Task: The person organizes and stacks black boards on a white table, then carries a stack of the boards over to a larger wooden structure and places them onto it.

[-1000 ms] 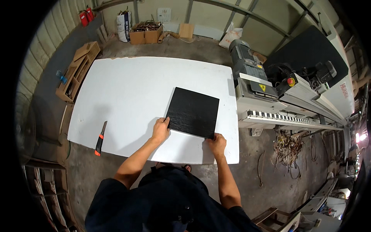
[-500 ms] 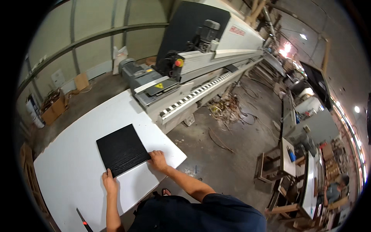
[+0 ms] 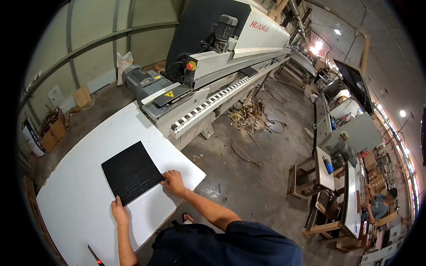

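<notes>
A square black panel point(image 3: 132, 170) with a wood-grain surface lies on the white tabletop point(image 3: 80, 204). My left hand point(image 3: 120, 212) grips its near left corner, fingertips on the top face. At its near right corner, my right hand point(image 3: 174, 182) holds the edge with bent fingers. My thumbs and the panel's underside are partly hidden. Nearer to me on the left rests a slim pointed tool point(image 3: 94, 255) with a dark blade and a red-and-black handle, cut off by the picture's rim.
Beyond the table stands a long edge-banding machine point(image 3: 239, 53) with a striped conveyor point(image 3: 213, 106); a dark flat piece point(image 3: 249, 71) lies along it. Strip offcuts point(image 3: 248, 115) heap on the floor. To the right are wooden-legged tables point(image 3: 324, 170) and a seated person point(image 3: 379, 206).
The whole view has shifted slightly, so the scene sits further left. Both hands keep their hold at the panel's near corners, and the panel shows no clear movement on the table.
</notes>
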Action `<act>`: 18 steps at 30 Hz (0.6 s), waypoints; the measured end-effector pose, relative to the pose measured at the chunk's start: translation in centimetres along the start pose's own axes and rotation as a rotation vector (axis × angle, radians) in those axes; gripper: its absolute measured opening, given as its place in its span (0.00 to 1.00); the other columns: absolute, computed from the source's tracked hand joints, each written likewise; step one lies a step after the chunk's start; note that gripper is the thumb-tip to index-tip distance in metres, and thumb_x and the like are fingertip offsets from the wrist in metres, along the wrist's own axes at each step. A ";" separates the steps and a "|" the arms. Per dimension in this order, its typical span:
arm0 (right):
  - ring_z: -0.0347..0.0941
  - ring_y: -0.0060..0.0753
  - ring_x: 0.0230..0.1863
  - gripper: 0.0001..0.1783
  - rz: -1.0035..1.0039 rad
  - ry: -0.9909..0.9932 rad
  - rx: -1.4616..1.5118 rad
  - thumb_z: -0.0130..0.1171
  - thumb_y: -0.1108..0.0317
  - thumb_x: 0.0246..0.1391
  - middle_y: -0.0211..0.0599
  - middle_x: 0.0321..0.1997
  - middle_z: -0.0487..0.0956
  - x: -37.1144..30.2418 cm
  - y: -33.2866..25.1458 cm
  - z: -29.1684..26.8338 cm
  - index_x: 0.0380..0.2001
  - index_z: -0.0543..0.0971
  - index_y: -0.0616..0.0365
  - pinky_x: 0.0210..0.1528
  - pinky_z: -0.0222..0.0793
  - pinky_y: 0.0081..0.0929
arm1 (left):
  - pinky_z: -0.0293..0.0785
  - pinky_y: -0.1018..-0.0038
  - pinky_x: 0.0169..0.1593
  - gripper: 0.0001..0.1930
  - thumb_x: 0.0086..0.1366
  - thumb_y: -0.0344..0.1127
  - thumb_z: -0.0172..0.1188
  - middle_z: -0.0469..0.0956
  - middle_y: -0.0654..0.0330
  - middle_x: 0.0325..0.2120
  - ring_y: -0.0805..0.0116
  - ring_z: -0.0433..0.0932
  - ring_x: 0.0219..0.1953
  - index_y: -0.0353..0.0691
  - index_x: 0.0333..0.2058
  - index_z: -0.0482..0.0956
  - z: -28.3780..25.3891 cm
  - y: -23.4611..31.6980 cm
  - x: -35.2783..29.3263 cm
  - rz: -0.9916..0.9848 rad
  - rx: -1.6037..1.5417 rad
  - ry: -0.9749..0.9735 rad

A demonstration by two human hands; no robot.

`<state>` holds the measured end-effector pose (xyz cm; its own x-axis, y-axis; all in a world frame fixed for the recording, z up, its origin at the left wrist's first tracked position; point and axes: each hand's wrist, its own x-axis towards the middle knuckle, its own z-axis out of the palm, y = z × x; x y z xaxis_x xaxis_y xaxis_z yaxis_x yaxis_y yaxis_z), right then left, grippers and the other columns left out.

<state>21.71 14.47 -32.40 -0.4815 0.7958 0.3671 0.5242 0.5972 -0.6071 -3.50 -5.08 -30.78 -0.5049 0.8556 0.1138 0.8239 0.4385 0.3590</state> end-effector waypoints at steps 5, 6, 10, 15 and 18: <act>0.69 0.39 0.36 0.18 0.002 0.006 0.031 0.69 0.63 0.35 0.29 0.27 0.74 0.4 0.2 -0.1 0.32 0.76 0.53 0.46 0.60 0.37 | 0.69 0.65 0.46 0.32 0.50 0.16 0.57 0.68 0.49 0.35 0.53 0.68 0.39 0.31 0.57 0.65 0.2 -0.4 0.0 -0.032 -0.072 0.015; 0.69 0.39 0.36 0.18 0.006 0.007 0.031 0.69 0.63 0.35 0.29 0.27 0.74 0.4 0.3 -0.2 0.32 0.76 0.53 0.46 0.60 0.37 | 0.69 0.65 0.46 0.32 0.50 0.16 0.57 0.68 0.49 0.35 0.53 0.68 0.39 0.31 0.57 0.65 0.3 -0.5 0.0 -0.029 -0.072 0.011; 0.69 0.38 0.35 0.18 -0.009 -0.002 0.063 0.70 0.63 0.34 0.29 0.27 0.74 0.4 0.6 -0.3 0.31 0.76 0.53 0.45 0.60 0.37 | 0.69 0.66 0.45 0.32 0.49 0.16 0.57 0.68 0.50 0.33 0.53 0.68 0.38 0.31 0.57 0.65 0.5 -0.8 -0.6 0.038 -0.077 0.027; 0.69 0.38 0.35 0.17 -0.035 0.030 0.059 0.69 0.64 0.35 0.29 0.26 0.73 0.1 0.7 0.0 0.32 0.77 0.52 0.44 0.60 0.37 | 0.68 0.65 0.45 0.33 0.49 0.16 0.57 0.68 0.50 0.33 0.53 0.69 0.38 0.31 0.57 0.65 0.1 -0.3 -0.9 0.046 -0.090 0.032; 0.68 0.39 0.35 0.17 -0.056 0.064 0.087 0.69 0.64 0.35 0.30 0.26 0.73 0.0 0.7 0.0 0.32 0.77 0.52 0.44 0.60 0.37 | 0.68 0.65 0.46 0.33 0.49 0.16 0.57 0.69 0.50 0.34 0.53 0.69 0.39 0.31 0.58 0.65 0.1 -0.5 -1.0 0.072 -0.077 0.055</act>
<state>22.06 14.90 -32.81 -0.4610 0.7678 0.4449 0.4331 0.6323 -0.6424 -3.37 -6.13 -31.21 -0.4602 0.8669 0.1915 0.8373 0.3522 0.4182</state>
